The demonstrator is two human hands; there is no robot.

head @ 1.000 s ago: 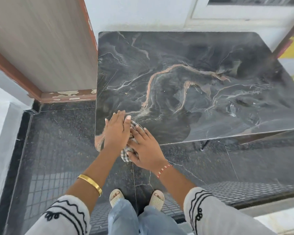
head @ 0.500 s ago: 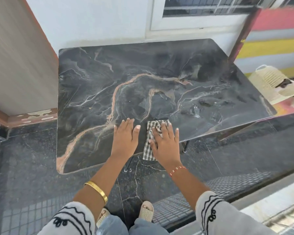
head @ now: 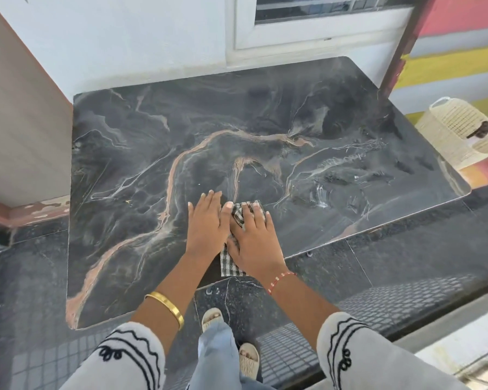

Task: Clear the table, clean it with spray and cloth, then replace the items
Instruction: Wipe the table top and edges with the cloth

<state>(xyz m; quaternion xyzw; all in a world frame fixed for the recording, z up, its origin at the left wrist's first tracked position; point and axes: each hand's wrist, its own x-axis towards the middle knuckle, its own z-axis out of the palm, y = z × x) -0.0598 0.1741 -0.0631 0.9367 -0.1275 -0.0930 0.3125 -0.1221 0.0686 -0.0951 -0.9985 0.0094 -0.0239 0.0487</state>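
Head view: looks down on a dark marbled table [head: 152, 153] with pale and pinkish veins, standing against a white wall
Table: its top carries only the two hands and the cloth; wet-looking streaks shine toward its right part
Cloth [head: 238, 213]: checked, dark and light, lying on the table close to the near edge, a little right of the middle; its near end shows between the two wrists and reaches the table's edge
Right hand [head: 255, 237]: flat on the cloth, palm down, fingers straight and spread a little, pressing it to the top; nothing is clenched or pinched
Left hand [head: 206, 223]: flat on the bare table just beside the cloth, fingers straight and close together; its thumb side touches the right hand and the cloth's edge; it grasps nothing
Wrists: a gold bangle [head: 166, 306] on the left, a red and white thread band [head: 282, 280] on the right
Sleeves: white with black wavy trim, at the bottom of the view
Floor [head: 26, 277]: dark polished stone; two feet in pale sandals [head: 213, 318] stand on it under the table's near edge
Left side: a wood-grain panel [head: 20, 108] just beside the table's left edge
Right side: a cream woven basket [head: 457, 128] beyond the table's right corner, before a wall striped in red, grey and yellow
Behind: a white window frame [head: 321, 32] above the table's far edge
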